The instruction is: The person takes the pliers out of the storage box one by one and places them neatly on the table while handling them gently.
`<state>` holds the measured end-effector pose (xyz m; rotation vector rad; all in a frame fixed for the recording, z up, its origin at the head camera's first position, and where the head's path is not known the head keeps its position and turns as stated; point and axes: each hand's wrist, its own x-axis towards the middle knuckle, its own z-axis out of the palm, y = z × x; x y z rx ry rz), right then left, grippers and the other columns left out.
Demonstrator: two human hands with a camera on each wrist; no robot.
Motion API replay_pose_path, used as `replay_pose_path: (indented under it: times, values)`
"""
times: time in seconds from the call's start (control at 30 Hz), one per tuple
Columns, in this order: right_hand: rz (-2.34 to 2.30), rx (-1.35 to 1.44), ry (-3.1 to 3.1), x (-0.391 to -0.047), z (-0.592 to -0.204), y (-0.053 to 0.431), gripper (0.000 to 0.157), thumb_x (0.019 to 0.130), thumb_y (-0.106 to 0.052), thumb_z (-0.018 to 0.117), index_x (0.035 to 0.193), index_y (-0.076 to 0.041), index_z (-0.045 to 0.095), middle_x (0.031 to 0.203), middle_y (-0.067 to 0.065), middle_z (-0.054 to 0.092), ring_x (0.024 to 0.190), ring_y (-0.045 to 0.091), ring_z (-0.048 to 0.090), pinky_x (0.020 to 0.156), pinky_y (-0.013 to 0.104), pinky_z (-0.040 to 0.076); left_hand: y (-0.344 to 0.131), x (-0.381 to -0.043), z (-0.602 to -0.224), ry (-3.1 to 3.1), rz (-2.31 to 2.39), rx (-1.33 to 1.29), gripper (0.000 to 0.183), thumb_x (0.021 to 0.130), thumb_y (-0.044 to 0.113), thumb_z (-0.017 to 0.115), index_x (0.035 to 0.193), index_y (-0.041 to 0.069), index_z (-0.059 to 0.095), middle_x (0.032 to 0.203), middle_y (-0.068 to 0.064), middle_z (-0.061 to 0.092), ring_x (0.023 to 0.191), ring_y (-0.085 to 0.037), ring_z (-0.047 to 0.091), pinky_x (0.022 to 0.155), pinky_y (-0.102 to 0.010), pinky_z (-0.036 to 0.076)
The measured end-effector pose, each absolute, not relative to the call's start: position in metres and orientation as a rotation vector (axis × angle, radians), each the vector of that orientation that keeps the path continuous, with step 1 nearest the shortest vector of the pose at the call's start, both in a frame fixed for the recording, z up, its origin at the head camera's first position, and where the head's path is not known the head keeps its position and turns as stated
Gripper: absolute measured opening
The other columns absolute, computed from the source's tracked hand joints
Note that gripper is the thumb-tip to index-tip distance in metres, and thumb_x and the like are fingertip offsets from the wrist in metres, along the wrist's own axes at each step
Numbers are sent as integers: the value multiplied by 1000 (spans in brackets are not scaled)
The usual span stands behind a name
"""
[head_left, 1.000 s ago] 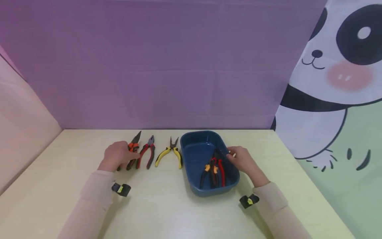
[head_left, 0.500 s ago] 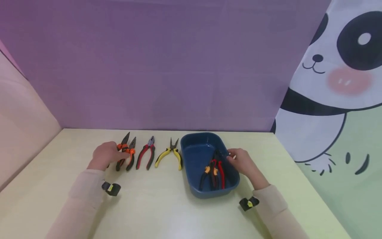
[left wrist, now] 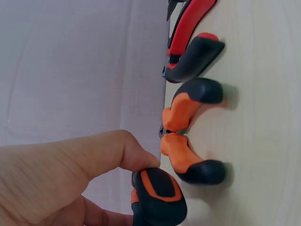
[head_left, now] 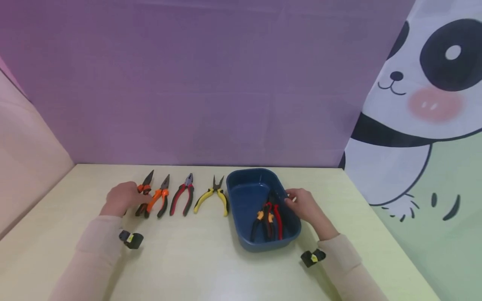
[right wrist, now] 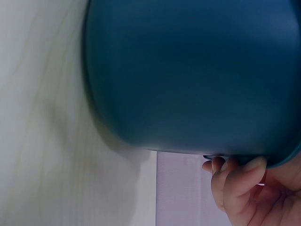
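Note:
My left hand (head_left: 121,198) pinches orange-and-black pliers (head_left: 145,187) at the left end of a row on the table. The left wrist view shows the thumb on top of their black handle (left wrist: 162,200), with fingers beneath. Just right lie matching orange-and-black pliers (head_left: 164,193), handles spread, then red-and-black pliers (head_left: 180,195) and yellow-and-black pliers (head_left: 204,200). My right hand (head_left: 303,202) grips the right rim of a blue tub (head_left: 256,247). In the right wrist view, its fingers (right wrist: 235,188) curl at the rim, beside the tub's outer wall (right wrist: 188,94).
Inside the tub, toward its front right, lie pliers with black-and-yellow handles (head_left: 260,215) and pliers with red handles (head_left: 279,221). The light wooden table (head_left: 188,259) ends at a purple backdrop (head_left: 188,92). A panda picture (head_left: 399,167) covers the right wall.
My left hand has moved left with its pliers, away from the red-and-black pair. The second orange-and-black pliers now show fully in between. My right hand stays at the tub rim.

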<state>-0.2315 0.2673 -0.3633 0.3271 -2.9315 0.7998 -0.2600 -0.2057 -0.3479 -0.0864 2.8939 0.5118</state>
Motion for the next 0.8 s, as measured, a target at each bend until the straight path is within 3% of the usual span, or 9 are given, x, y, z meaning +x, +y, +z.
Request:
replay_pose_path:
  times: [0.57,0.8]
  values:
    - [779,356,-2922,-232,-363,269,27,85,-2,57,110,9,62,80,14,66,62,17,59,57,31,49,-215,-267,-347,2833,498,-114,42,81,38,64,83,-2,51,74,-10,49,67,-24,47,58,-33,39]
    - [780,342,-2941,-232,-362,270,27,86,-2,57,110,8,62,81,15,66,63,17,60,58,32,50,-220,-266,-345,2800,515,-114,53,81,34,62,103,-13,50,89,-21,54,77,-31,49,64,-38,43]
